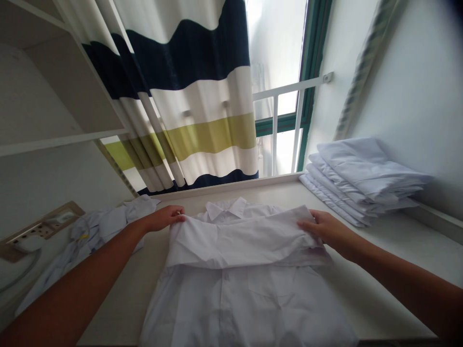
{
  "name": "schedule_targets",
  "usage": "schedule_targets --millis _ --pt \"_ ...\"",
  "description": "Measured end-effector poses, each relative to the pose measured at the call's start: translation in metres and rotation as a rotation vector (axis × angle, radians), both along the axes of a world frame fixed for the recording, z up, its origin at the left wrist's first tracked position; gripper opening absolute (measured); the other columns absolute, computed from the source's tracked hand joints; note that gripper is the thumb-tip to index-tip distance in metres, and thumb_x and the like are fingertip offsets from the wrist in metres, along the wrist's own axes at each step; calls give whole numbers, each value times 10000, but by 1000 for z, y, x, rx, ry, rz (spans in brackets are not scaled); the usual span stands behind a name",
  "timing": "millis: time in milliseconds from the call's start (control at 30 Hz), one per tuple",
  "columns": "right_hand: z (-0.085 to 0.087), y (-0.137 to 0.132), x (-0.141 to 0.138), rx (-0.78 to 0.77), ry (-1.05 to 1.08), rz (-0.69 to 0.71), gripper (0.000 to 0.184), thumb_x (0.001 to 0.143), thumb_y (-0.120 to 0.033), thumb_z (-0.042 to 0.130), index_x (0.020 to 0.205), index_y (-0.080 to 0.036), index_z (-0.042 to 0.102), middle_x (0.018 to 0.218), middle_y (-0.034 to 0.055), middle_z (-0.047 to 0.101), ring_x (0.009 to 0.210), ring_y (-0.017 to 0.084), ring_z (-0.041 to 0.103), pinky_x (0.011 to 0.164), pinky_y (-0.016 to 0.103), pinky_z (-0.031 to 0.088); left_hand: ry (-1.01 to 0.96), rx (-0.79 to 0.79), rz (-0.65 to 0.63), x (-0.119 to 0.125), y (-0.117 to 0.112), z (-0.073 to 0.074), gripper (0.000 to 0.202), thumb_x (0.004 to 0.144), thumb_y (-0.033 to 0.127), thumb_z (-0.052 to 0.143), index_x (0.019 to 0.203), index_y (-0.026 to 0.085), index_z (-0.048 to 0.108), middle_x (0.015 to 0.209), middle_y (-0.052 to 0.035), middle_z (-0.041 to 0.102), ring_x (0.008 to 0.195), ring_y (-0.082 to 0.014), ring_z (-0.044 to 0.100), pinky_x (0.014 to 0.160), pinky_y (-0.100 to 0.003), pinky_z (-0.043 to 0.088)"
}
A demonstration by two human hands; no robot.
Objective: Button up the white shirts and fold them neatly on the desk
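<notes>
Gripping white button-up shirt (238, 289) at both ends of fabric (238, 241) folded across it: L hand (166, 218) & R hand (323, 227) each clamped on cloth. Shirt's face-up on white tabletop (415, 231), btwn crumpled garments (112, 224) (L) & folded white garment stack (365, 176) (R).

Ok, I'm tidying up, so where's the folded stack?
The folded stack sits at right in the head view, beyond the right hand, on the white surface near the wall.
</notes>
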State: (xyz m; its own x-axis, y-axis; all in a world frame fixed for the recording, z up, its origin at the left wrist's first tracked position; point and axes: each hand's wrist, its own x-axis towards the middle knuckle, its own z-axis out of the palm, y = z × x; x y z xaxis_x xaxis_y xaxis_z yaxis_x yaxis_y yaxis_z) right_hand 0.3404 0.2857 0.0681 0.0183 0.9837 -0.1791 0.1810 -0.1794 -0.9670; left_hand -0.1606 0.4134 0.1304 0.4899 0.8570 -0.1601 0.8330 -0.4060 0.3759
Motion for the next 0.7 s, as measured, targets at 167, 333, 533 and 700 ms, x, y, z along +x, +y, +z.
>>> schedule_targets --millis 167,333,533,700 --pt "-9 9 25 103 -295 -74 331 871 -471 589 1027 -180 594 518 -7 589 389 168 531 345 244 345 107 73 -24 7 2 -25 466 939 619 398 831 197 562 809 -25 614 769 -200 574 712 -272 403" --pt "-32 9 37 15 -500 79 273 835 -400 646 993 -193 565 554 -24 601 378 137 494 383 237 310 215 128 2 1 -8 -50 418 971 530 356 921 218 630 911 -50 684 856 -229 619 814 -309 433" --pt "-29 -1 29 266 -837 -98 434 950 -474 519 1277 -192 474 745 30 659 640 223 633 610 311 459 266 422 203 6 -40 -50 353 975 439 357 1060 211 613 1185 -124 611 1113 -328 531 935 -453 409" --pt "-19 -30 7 748 -1001 135 383 998 -490 483 1265 -236 586 1296 125 615 1188 306 574 1002 448 445 146 543 100 18 -106 -55 415 887 593 546 1093 233 559 1175 -104 605 1102 -313 545 957 -427 449"
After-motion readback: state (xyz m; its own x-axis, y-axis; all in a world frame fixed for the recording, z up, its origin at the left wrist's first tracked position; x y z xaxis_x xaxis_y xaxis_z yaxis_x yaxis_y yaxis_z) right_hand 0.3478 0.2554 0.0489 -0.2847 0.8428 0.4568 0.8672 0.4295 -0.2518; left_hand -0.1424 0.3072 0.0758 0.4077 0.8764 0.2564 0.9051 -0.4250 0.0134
